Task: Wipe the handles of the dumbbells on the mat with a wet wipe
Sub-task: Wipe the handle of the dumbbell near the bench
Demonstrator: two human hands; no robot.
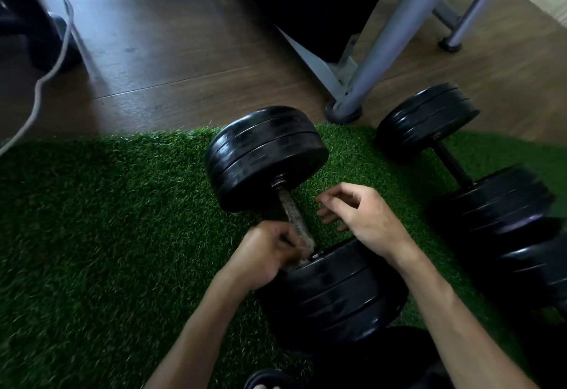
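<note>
A green artificial-grass mat [107, 220] covers the lower part of the view, laid on a brown wood-look floor [171, 51]. At the top stands dark gym equipment on grey metal legs [395, 29], one leg's foot touching the mat's far edge, and a white cable [58, 51] trails across the floor on the left. Two black dumbbells lie on the mat: the nearer dumbbell [267, 155] sits in the middle with its far plates toward the floor and its near plates below the hands, and the second dumbbell [429, 118] lies well to the right, its dark bar running between its own plates. The nearer dumbbell's handle [291, 210] is pale and speckled with rust. The left hand [270, 253] is at the near end of that handle, its fingers curled round a small pale wet wipe [299, 261] pressed against the bar beside the near plates. The right hand [362, 216] hovers just right of the handle above the grass, fingers loosely bent and grasping nothing. A dark sandal [267, 379] shows at the bottom edge.
</note>
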